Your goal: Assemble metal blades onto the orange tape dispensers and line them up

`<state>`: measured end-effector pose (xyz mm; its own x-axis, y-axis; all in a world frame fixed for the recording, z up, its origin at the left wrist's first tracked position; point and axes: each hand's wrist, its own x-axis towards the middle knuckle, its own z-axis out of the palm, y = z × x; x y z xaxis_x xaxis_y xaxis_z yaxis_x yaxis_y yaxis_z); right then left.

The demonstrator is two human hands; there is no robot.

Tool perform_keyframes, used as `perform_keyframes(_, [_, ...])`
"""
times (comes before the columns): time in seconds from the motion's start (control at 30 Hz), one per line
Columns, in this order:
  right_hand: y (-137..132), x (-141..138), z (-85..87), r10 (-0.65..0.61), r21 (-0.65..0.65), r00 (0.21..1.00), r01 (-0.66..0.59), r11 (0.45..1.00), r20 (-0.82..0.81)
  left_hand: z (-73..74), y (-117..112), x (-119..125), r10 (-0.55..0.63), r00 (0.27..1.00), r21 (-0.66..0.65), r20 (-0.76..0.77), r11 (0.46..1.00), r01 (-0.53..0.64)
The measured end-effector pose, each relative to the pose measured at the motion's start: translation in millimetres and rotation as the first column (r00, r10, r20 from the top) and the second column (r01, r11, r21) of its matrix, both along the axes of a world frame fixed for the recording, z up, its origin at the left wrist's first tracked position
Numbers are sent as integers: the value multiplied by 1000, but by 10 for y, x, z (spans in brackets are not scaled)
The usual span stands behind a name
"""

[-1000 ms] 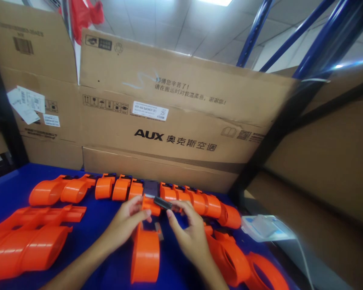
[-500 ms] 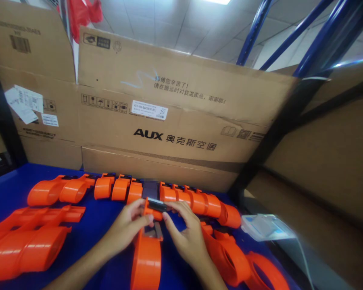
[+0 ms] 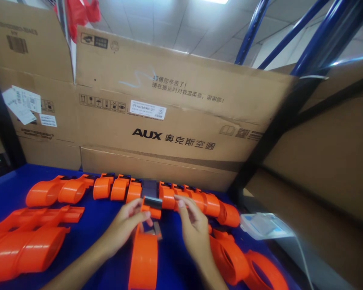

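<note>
My left hand (image 3: 125, 223) grips an orange tape dispenser (image 3: 151, 212) by its head, thumb in front and fingers behind. A dark strip (image 3: 153, 202) lies across the top of this head. Below the hand is a wide orange ring (image 3: 143, 262) with a grey-brown flat piece (image 3: 155, 230) at its upper right; my fingers hide whether ring and head join. My right hand (image 3: 193, 225) is apart from the dispenser, to its right, thumb and fingers loosely bent, with nothing visible in them. Just behind the held head stands a dark grey block (image 3: 149, 188).
Orange dispensers with dark strips (image 3: 103, 187) line the back of the blue surface (image 3: 90, 237). More lie at left (image 3: 30, 245) and right (image 3: 230, 257). A clear plastic box (image 3: 266, 226) sits at the right edge. A cardboard wall (image 3: 175, 117) stands behind, with a dark post (image 3: 260, 145) at right.
My right hand has let go of the dark strip's right end and drawn away to the right. The dispenser head stays in my left hand, its strip turned more toward me.
</note>
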<state>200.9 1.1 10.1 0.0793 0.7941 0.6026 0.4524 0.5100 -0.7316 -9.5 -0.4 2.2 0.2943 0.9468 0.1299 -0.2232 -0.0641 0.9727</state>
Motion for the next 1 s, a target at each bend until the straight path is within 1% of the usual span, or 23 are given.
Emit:
perform_keyframes(0.03, [17,25,-20,-51,-17,998,52,999,37,-9,7,-7,14,1000,-4,4,1000,-14])
perform_keyframes(0.07, [29,48,-40,-93,-38,988,98,994,122,-17,14,-13,26,1000,-8,10,1000,-26])
perform_keyframes(0.1, [36,65,-58,-125,-55,962,142,988,243,-24,23,-19,38,999,-12,16,999,-38])
perform_keyframes(0.13, [37,76,-73,-155,-67,912,194,979,379,-30,31,-23,46,999,-18,19,999,-46])
perform_keyframes(0.2, [26,81,-89,-206,-88,761,326,941,615,-37,44,-28,54,998,-28,18,998,-53])
perform_keyframes(0.27, [8,76,-90,-193,-144,623,449,882,758,-41,52,-31,52,999,-31,14,998,-52])
perform_keyframes(0.3, [1,77,-88,-167,-181,578,495,850,799,-43,54,-32,49,999,-34,11,998,-49])
perform_keyframes(0.37, [-3,87,-87,-103,-247,535,542,803,838,-50,56,-33,46,999,-39,1,998,-46])
perform_keyframes(0.4, [-1,97,-91,-77,-273,532,546,792,843,-54,56,-35,46,999,-42,-4,998,-47])
perform_keyframes(0.47, [11,118,-110,-46,-308,549,535,787,835,-62,57,-38,46,999,-47,-13,998,-47])
perform_keyframes(0.53, [23,132,-142,-31,-328,576,509,796,817,-65,57,-43,46,999,-49,-20,998,-47])
perform_keyframes(0.6, [30,131,-176,-16,-341,614,460,820,789,-64,59,-46,42,999,-44,-26,998,-44])
perform_keyframes(0.67, [26,114,-203,22,-360,669,371,856,743,-62,62,-47,42,999,-37,-27,998,-43])
perform_keyframes(0.77, [2,64,-214,130,-390,756,175,904,641,-65,69,-45,47,999,-39,-15,998,-47])
perform_keyframes(0.87, [-25,12,-176,267,-410,802,-30,912,534,-72,76,-43,72,997,-63,-3,995,-72])
perform_keyframes(0.93, [-36,-3,-128,287,-386,822,-90,918,491,-75,79,-44,106,994,-91,8,990,-105])
perform_keyframes(1.0, [-41,9,-76,229,-343,836,-52,938,498,-76,82,-49,140,990,-116,23,984,-137])
